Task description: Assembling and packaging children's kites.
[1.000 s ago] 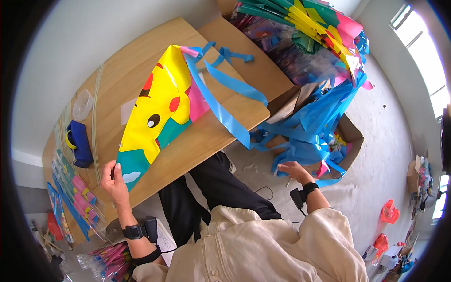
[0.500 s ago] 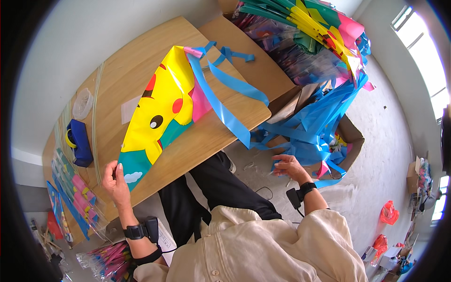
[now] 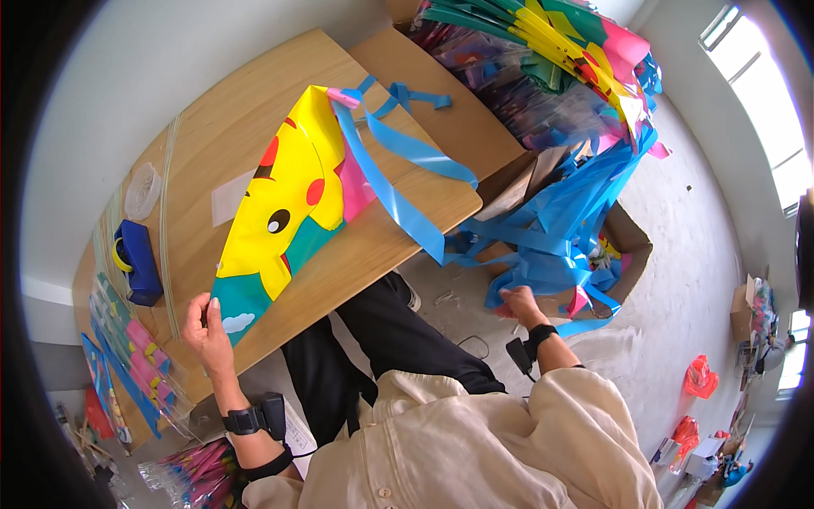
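Note:
A folded kite point(image 3: 292, 182) of thin plastic, printed with a yellow cartoon face on teal and pink, lies slantwise on the wooden table. Its near teal corner is pinched between the thumb and fingers of my left hand point(image 3: 209, 332). From its far pink end, blue ribbon tails point(image 3: 398, 212) trail over the table's right edge. My right hand point(image 3: 521, 305) is closed at the near end of a bunch of blue plastic streamers point(image 3: 543, 229), which spill over an open cardboard box. The fingertips are partly hidden there.
The wooden table point(image 3: 212, 110) carries a blue tape dispenser point(image 3: 140, 263), a clear plastic tub point(image 3: 142, 192), thin rods and more printed plastic sheets point(image 3: 136, 339). Beyond the streamers, a pile of folded kites point(image 3: 560, 59) rests on a large carton. Red bags point(image 3: 700, 377) lie on the floor at right.
My right hand has closed onto the blue streamers from a looser, more open pose beside them. My left hand keeps its pinch on the kite. The whole view has shifted slightly.

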Tool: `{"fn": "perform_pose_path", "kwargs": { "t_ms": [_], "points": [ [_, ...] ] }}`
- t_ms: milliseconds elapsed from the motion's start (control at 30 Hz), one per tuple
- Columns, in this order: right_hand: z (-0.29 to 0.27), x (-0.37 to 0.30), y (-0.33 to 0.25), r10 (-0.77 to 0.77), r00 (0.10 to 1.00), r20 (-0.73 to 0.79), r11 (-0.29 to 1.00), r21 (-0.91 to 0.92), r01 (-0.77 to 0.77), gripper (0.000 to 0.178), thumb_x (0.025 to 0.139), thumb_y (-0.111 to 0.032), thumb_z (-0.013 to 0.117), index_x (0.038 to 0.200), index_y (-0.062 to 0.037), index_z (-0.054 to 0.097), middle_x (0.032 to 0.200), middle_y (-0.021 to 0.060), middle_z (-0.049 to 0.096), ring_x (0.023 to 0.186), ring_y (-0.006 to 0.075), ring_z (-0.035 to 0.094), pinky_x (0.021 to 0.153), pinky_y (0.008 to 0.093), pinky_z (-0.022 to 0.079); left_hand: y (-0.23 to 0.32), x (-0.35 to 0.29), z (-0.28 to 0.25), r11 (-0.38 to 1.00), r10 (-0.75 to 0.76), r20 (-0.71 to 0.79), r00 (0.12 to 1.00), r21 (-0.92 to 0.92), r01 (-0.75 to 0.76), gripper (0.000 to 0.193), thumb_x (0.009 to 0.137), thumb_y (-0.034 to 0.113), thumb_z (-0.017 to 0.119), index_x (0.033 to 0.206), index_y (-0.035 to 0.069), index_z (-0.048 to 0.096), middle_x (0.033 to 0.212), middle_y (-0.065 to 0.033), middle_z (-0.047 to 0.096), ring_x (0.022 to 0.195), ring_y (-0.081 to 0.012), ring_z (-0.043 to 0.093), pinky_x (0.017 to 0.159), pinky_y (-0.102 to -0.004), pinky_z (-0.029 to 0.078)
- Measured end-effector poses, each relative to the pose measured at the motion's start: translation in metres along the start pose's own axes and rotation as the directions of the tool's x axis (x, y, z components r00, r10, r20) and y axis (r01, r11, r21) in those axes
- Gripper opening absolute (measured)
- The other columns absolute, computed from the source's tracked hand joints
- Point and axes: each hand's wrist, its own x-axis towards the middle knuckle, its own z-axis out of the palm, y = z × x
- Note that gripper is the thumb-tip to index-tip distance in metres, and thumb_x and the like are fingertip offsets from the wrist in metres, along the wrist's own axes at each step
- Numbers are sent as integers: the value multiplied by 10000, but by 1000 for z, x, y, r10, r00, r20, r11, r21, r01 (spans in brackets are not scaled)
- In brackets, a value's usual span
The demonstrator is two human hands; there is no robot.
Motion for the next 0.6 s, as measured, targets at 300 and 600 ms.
{"fn": "perform_pose_path", "kwargs": {
  "t_ms": [300, 600],
  "points": [
    [-37, 6, 44, -60, 977, -206, 997, -51, 51, 537, 694, -43, 780, 1197, 11, 600, 774, 88, 663, 678, 233, 640, 585, 333, 512, -11, -4, -4, 999, -27, 26, 999, 30, 27, 96, 926, 76, 632, 918, -18, 619, 788, -3, 567, 689, -79, 486, 620, -245, 416],
    [84, -119, -157, -993, 43, 112, -30, -579, 815, 491, 680, -77, 792, 1130, -22, 602, 1151, 157, 589, 950, 349, 609, 847, 403, 503, 41, 8, -9, 989, 140, 252, 958, 14, -148, 55, 833, -6, 648, 871, -15, 609, 798, -73, 570, 721, -177, 546, 646, -291, 437]
  ]
}}
